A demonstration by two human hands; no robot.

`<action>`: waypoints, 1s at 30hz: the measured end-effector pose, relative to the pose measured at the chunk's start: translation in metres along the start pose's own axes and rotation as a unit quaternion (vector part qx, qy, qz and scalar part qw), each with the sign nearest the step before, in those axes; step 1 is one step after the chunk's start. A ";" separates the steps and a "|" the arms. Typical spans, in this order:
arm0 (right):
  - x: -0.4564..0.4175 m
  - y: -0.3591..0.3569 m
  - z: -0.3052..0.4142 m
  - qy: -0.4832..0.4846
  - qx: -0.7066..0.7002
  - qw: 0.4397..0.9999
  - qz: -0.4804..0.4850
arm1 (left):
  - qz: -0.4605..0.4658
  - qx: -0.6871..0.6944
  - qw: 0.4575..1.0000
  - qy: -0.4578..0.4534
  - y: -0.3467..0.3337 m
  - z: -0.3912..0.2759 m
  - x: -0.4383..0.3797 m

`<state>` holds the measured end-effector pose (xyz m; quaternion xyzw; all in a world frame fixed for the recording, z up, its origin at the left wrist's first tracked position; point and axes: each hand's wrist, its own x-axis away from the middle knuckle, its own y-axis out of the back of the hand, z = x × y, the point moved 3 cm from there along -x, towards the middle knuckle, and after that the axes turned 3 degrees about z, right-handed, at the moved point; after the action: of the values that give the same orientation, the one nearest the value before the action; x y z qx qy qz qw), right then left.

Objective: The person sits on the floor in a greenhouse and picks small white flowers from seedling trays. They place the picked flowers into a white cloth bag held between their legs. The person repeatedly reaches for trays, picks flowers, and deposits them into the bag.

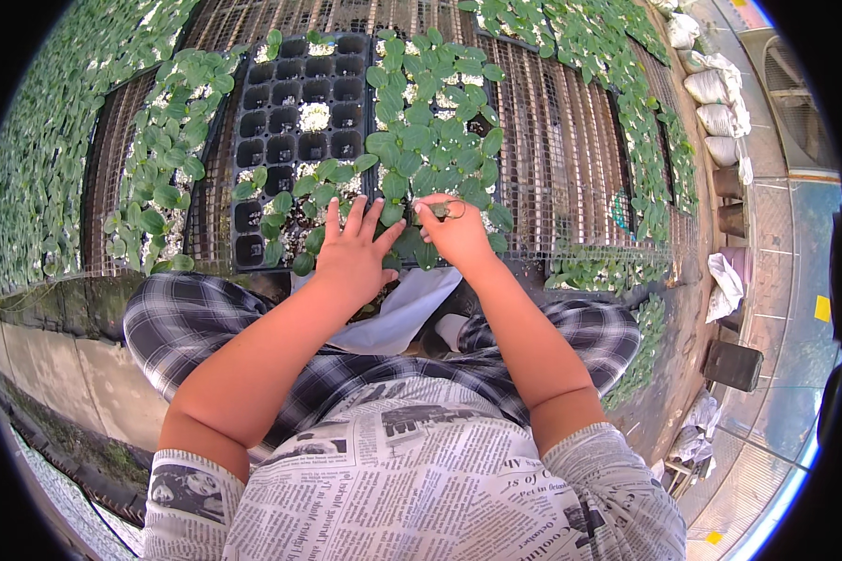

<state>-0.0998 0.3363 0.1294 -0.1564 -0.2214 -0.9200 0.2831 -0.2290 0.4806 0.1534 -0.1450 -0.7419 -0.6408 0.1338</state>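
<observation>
Two black plastic seedling trays lie side by side on a mesh bench before me. The left seedling tray (250, 151) has many bare cells, a white clump of growing medium (314, 117) in one, and leafy seedlings at its near end. Broad green seedlings (421, 133) crowd the right tray. My left hand (354, 245) is spread palm down over the near seedlings of the left tray; nothing shows in its grip. At the near left part of the right tray, my right hand (452, 228) has its thumb and fingers pinched together, with a small greenish-brown thing (440, 210) among them.
More seedlings in trays (172, 147) stand to the left, and others (645, 161) to the right, on the mesh bench (558, 133). A pale cloth or sheet (400, 319) hangs between my knees. White sacks (712, 91) and a dark container (733, 366) line the right side.
</observation>
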 end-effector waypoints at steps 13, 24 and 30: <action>-0.036 0.105 0.099 0.131 -0.020 0.977 -0.165 | 0.160 0.033 0.986 -0.021 0.047 0.034 -0.012; -0.171 -0.034 0.162 0.162 -0.103 0.981 0.032 | 0.089 -0.026 0.971 0.218 0.091 0.239 -0.085; -0.281 -0.128 0.191 0.135 -0.139 0.981 0.011 | 0.032 -0.001 0.972 0.234 0.080 0.288 -0.120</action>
<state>0.0778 0.6525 0.1357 -0.0710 -0.0497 -0.9511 0.2965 -0.0907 0.7718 0.1391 -0.0152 -0.6848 -0.6527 0.3239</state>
